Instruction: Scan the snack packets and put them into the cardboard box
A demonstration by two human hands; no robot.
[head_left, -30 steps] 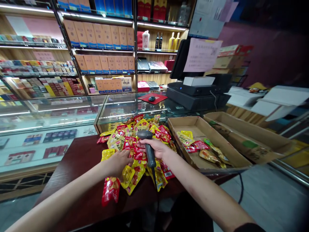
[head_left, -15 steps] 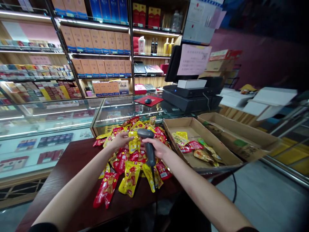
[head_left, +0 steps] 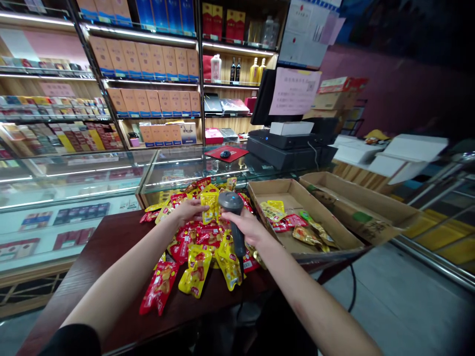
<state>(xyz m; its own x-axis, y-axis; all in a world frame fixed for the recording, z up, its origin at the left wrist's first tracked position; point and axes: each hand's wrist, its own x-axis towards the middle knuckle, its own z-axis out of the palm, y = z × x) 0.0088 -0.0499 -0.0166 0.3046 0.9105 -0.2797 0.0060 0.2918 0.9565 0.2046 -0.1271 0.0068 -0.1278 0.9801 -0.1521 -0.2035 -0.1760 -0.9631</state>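
Our left hand (head_left: pixel 189 211) pinched a yellow packet (head_left: pixel 210 205) over the pile (head_left: pixel 208 234), our right hand (head_left: pixel 248 225) wrapped round the scanner (head_left: pixel 230 201) just beside it. Slick foil could have slid from so light a pinch; the cord (head_left: pixel 242 268) could have snagged packets beneath.

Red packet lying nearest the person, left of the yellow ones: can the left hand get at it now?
Probably, once freed: the left hand seems to hold a yellow packet, but nothing visible lies over the red packet.
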